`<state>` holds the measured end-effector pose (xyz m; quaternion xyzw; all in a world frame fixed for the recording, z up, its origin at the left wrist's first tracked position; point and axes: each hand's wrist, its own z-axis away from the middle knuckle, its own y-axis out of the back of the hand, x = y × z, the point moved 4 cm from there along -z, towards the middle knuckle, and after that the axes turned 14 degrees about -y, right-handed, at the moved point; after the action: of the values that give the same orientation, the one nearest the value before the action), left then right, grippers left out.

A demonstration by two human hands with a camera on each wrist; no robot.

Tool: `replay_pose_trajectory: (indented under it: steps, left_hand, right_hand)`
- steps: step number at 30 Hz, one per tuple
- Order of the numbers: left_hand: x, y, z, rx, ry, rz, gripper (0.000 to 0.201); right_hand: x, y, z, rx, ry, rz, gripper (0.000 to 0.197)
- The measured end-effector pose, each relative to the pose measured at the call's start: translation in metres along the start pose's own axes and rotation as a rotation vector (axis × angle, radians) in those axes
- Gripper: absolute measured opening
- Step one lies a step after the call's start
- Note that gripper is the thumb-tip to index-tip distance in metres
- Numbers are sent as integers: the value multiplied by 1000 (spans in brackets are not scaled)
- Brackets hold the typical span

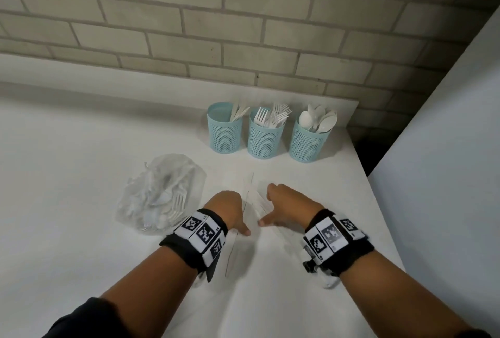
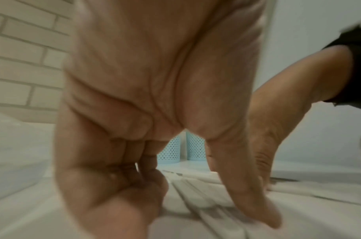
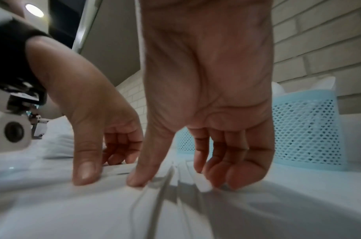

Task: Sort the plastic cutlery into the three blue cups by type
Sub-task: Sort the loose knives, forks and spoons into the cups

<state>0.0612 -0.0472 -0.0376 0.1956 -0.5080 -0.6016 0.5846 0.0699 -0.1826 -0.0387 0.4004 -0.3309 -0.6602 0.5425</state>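
Gathering: white cutlery (image 1: 255, 202) on worktop (image 1: 81, 175).
Left hand (image 1: 226, 209): palm down, fingers curled onto cutlery.
Right hand (image 1: 288, 203): the same.

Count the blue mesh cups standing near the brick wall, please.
3, in one row: the left cup holds knives, the middle cup forks, the right cup spoons. None looks hidden.

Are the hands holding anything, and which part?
Both the left hand and right hand touch white plastic knives lying on the counter; whether either grips them cannot be told.
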Motion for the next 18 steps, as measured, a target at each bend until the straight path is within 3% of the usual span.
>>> replay_pose_trajectory:
  steps: [5,8,11,18]
  left_hand:
    - [-4,-1,-6,113,48,62,55]
    - [-2,-2,-8,128,42,86,53]
    - [3,-3,-8,169,21,87,41]
    - [18,-9,-5,202,-19,25,27]
  right_hand:
    - [-11,3,2,33,-7,-4,20]
    - [-13,0,1,45,-44,-34,29]
    - [-18,-4,1,79,-23,-44,17]
    - [-20,-8,0,92,-59,-75,31]
